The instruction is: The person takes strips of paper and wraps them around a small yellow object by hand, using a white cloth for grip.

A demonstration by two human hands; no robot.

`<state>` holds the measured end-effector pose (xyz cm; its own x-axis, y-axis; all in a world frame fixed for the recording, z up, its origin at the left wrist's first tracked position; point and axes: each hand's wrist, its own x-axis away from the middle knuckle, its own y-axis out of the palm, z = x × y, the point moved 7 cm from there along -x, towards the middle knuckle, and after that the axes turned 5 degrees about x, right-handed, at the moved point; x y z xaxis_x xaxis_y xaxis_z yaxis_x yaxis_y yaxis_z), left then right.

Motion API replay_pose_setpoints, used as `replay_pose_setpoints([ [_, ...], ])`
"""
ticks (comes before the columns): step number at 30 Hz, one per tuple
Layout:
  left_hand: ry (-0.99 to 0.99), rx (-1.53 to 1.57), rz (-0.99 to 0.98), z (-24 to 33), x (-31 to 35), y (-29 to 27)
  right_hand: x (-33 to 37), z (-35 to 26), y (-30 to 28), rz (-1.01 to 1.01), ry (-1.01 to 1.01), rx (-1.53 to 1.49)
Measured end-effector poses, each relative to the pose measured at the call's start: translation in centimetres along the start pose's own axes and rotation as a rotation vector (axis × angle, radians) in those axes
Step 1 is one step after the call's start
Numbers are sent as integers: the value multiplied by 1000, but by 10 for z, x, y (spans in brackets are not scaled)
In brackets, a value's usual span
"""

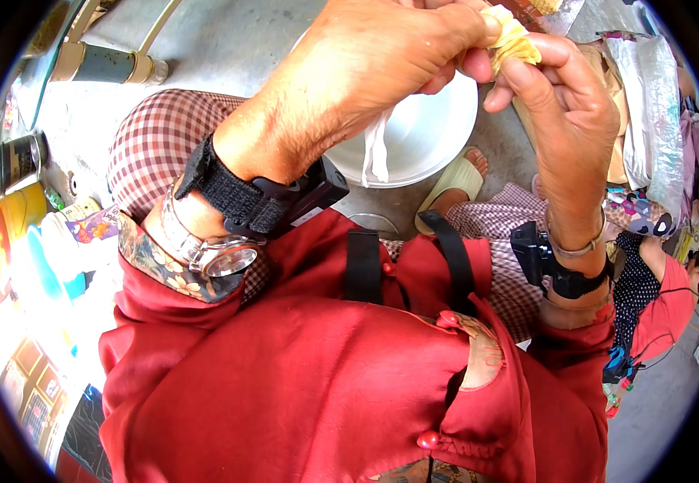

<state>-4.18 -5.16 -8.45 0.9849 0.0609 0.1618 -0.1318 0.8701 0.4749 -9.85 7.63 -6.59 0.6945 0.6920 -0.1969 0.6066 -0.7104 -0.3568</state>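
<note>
Both of my hands are raised at the top of the view, close together. My left hand (414, 44) pinches a small crumpled, pleated yellow piece (514, 40) between thumb and fingers. From the other side, my right hand (568, 97) grips the same piece with its thumb and forefinger; its other fingers are curled. The yellow piece looks thin and soft, but its material cannot be made out. Below my left hand a limp white strip (376, 153) hangs in front of a white basin (444, 133). My left hand and forearm hide part of the basin.
A sandalled foot (458, 183) is beside the basin. Folded silvery sheeting (654, 113) lies at the right, near a person in a red top (667, 310). A metal stand leg (112, 64) stands at upper left. Colourful containers (23, 209) line the left edge.
</note>
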Motion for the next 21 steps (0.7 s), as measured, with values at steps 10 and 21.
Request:
replay_pose_setpoints([
  [10, -74, -67, 33, -6, -4, 4, 2, -5, -4, -26, -2, 130],
  [21, -84, -66, 70, -7, -3, 1, 2, -2, 0, 34, -91, 85],
])
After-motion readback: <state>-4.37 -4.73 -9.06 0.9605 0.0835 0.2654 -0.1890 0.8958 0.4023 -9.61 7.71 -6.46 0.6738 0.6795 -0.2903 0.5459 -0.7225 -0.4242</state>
